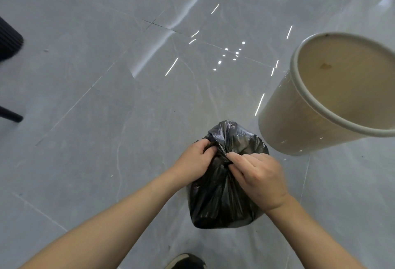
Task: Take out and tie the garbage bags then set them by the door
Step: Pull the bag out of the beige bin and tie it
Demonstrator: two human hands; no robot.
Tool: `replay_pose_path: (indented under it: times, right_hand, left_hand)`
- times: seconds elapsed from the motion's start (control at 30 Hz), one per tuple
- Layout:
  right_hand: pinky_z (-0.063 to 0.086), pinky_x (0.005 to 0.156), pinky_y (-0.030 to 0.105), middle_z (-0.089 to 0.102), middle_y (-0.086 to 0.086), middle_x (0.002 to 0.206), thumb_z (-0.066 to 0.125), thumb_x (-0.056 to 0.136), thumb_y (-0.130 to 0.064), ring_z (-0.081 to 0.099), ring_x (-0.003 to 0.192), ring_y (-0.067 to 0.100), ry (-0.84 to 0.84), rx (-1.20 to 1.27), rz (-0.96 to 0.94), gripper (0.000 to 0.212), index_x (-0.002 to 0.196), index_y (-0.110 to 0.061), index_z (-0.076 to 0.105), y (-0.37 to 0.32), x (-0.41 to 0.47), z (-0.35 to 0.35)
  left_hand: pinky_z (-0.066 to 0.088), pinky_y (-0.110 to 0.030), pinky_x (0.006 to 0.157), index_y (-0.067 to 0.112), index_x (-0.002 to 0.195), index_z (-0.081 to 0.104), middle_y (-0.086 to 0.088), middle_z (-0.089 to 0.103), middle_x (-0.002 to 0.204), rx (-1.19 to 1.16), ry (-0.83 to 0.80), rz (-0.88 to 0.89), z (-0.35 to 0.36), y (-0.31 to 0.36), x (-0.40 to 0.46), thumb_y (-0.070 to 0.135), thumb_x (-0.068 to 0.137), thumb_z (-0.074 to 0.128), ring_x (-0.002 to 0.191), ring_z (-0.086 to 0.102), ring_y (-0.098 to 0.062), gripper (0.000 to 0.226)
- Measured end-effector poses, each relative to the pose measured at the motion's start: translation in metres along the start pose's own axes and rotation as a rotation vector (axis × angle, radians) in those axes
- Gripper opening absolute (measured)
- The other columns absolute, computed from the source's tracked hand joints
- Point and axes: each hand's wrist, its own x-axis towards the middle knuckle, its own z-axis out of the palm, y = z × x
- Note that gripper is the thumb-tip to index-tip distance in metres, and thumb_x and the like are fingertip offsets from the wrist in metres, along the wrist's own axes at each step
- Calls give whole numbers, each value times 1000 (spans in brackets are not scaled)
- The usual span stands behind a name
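A black garbage bag (222, 196), filled and rounded at its base, sits on the grey tiled floor (89, 119) directly in front of the person, low in the centre of the head view. Its glossy film is gathered at the top into a twisted neck, from which a loose flap rises on the far side. The left hand (194, 162) grips the gathered plastic on the left of the neck, fingers curled round a fold and thumb pressed against it. The right hand (258, 176) pinches the plastic on the right of the neck, fingertips bent inward into the knot area; whether a knot is complete cannot be told. Both bare forearms reach in from the lower edge of the view. Just beyond the bag, to the right, stands a cream round bin (299, 119) with a pale rolled rim, its interior showing no liner and a small brown stain on the inner wall. A dark shoe (186, 262) shows at the bottom edge, near the bag. A dark ribbed object (8, 40) and a thin black leg (10, 116) lie at the far left. The polished floor reflects ceiling lights and a window.
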Motion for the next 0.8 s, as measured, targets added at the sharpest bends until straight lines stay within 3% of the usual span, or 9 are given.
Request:
replay_pose_path:
  times: [0.1, 0.2, 0.27, 0.3, 0.37, 0.5, 0.63, 0.73, 0.8]
  right_hand:
    - [40, 46, 34, 55, -1, 53, 58, 90, -19, 52, 48, 23, -22, -2, 26, 17, 96, -17, 74, 1, -2, 0]
    - [40, 43, 33, 56, -1, 53, 61, 88, -18, 51, 46, 23, -55, 21, 5, 20, 102, -19, 75, 4, -5, 2]
    - [43, 44, 31, 60, -2, 56, 60, 88, -20, 57, 50, 22, -98, 70, -4, 16, 95, -20, 74, 6, -6, 3]
    - [45, 46, 31, 64, -4, 59, 60, 86, -21, 60, 53, 21, -130, 105, 6, 14, 91, -20, 73, 6, -5, 2]
    - [49, 49, 28, 68, -7, 64, 58, 80, -27, 65, 58, 17, -214, 170, 72, 14, 86, -23, 71, 7, -4, -1]
    - [50, 65, 26, 70, -13, 74, 56, 72, -40, 65, 72, 8, -470, 329, 397, 19, 85, -32, 67, 11, 1, -1]
    - [50, 72, 30, 66, -10, 69, 65, 71, -27, 60, 69, 4, -638, 650, 609, 2, 72, -26, 65, 15, 9, 4]
    - [47, 65, 31, 59, -5, 64, 69, 76, -16, 56, 64, 11, -788, 814, 735, 13, 65, -21, 65, 13, 13, -1]
    - [35, 54, 27, 46, 0, 59, 66, 77, -15, 43, 55, 14, -898, 895, 822, 20, 59, -20, 58, 13, 14, -6]
  left_hand:
    - [53, -43, 84, 13, 98, 66, -4, 73, 90, -60, -22, -103, 0, -1, 0, 42, 88, 57, 85, 68, -19, 32]
    - [45, -32, 60, 2, 97, 61, -6, 61, 73, -83, -37, -156, -2, -3, -3, 33, 92, 60, 62, 56, -18, 32]
    - [43, -26, 54, 4, 99, 57, -5, 60, 73, -126, -68, -160, -8, -5, -6, 25, 93, 59, 58, 53, -16, 22]
    - [44, -22, 54, 8, 102, 55, -4, 60, 79, -169, -86, -154, -13, -6, -7, 18, 92, 58, 60, 53, -14, 15]
    - [46, -19, 62, 17, 111, 48, -2, 54, 97, -217, -71, -100, -22, -9, -15, 16, 85, 63, 69, 52, -10, 30]
    - [41, -13, 81, 41, 110, 38, 9, 37, 115, 90, -112, 60, -21, -16, -37, 46, 62, 71, 92, 47, -2, 58]
    - [38, -31, 97, 33, 91, 51, 9, 38, 114, 522, -179, 182, -12, -29, -36, 54, 68, 62, 109, 43, -12, 32]
    - [42, -36, 91, 30, 81, 50, 8, 49, 105, 643, -107, 256, -13, -32, -31, 43, 74, 48, 100, 49, -16, 15]
    - [44, -36, 84, 28, 78, 47, 9, 53, 97, 633, -45, 270, -15, -33, -28, 42, 72, 43, 91, 51, -15, 16]
